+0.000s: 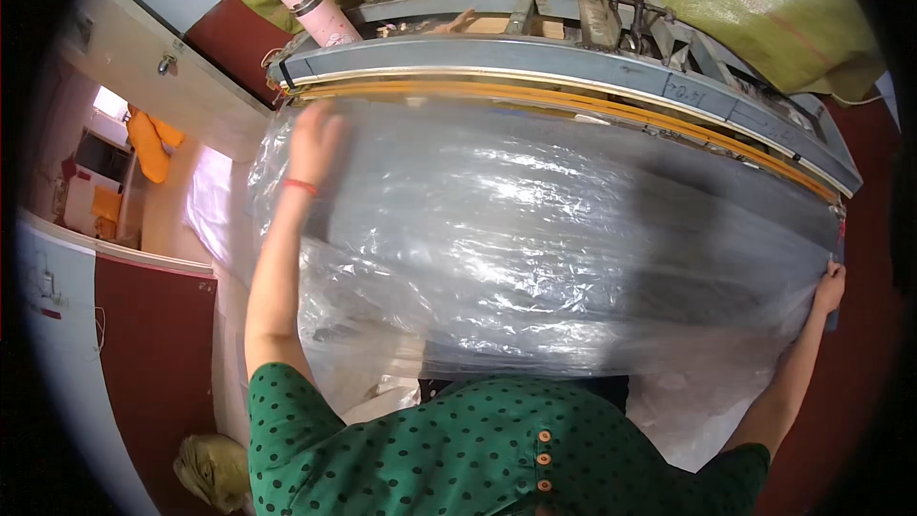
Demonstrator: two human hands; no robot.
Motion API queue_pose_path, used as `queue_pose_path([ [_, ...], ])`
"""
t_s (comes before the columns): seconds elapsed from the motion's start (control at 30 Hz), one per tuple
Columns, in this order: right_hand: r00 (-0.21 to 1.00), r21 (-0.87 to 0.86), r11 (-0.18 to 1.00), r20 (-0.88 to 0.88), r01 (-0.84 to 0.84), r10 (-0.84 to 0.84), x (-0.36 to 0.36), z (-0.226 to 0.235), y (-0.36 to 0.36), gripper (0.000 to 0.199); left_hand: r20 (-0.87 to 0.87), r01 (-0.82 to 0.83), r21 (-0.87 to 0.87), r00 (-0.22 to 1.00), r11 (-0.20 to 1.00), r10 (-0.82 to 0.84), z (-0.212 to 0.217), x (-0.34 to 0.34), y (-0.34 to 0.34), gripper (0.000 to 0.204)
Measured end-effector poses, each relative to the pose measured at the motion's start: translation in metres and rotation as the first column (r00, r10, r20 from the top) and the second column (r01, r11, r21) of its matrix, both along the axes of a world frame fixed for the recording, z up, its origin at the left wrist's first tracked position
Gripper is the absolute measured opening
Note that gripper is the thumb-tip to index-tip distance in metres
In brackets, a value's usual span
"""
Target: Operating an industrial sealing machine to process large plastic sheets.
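A wide sheet of clear plastic film is spread between my arms, shiny and creased, over a dark grey surface. Over its far left corner is my left hand, smeared by motion; whether it touches the film does not show clearly. At the far right edge my right hand is closed, its fingers pinching the rim of the plastic film. Just beyond the film runs a long metal frame with orange strips along its near side.
A pink bottle stands at the frame's left end. Metal clamp parts rise from its far side. Olive-green woven sheeting hangs behind. To the left are an open door and a plastic bag low down.
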State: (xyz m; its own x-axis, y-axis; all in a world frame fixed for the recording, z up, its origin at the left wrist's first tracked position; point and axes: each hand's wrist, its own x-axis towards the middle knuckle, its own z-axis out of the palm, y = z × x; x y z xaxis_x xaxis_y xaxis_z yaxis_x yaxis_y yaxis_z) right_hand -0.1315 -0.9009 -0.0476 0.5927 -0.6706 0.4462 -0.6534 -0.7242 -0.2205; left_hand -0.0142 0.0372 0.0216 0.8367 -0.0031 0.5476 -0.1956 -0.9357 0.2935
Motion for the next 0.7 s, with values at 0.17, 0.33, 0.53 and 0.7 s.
queue_pose_path([
  [0.17, 0.962, 0.069, 0.985, 0.239, -0.155, 0.135, -0.015, -0.009, -0.058, 0.029, -0.198, 0.235, -0.31, 0.932, 0.921, -0.305, -0.028, -0.005, -0.091, 0.015],
  [0.33, 0.726, 0.33, 0.812, 0.669, -0.482, 0.158, -0.037, 0.051, -0.032, 0.028, -0.112, 0.092, -0.275, 0.986, 0.957, -0.127, -0.017, -0.013, -0.111, 0.021],
  [0.53, 0.614, 0.41, 0.734, 0.789, -0.541, 0.012, -0.062, 0.089, -0.009, 0.027, -0.089, 0.203, -0.03, 0.975, 0.979, -0.205, -0.03, 0.004, -0.095, 0.016],
  [0.7, 0.652, 0.423, 0.762, 0.758, -0.491, 0.0, -0.006, 0.073, 0.024, 0.026, 0.142, 0.156, -0.724, 0.987, 0.672, -0.076, -0.018, 0.024, -0.101, 0.016],
])
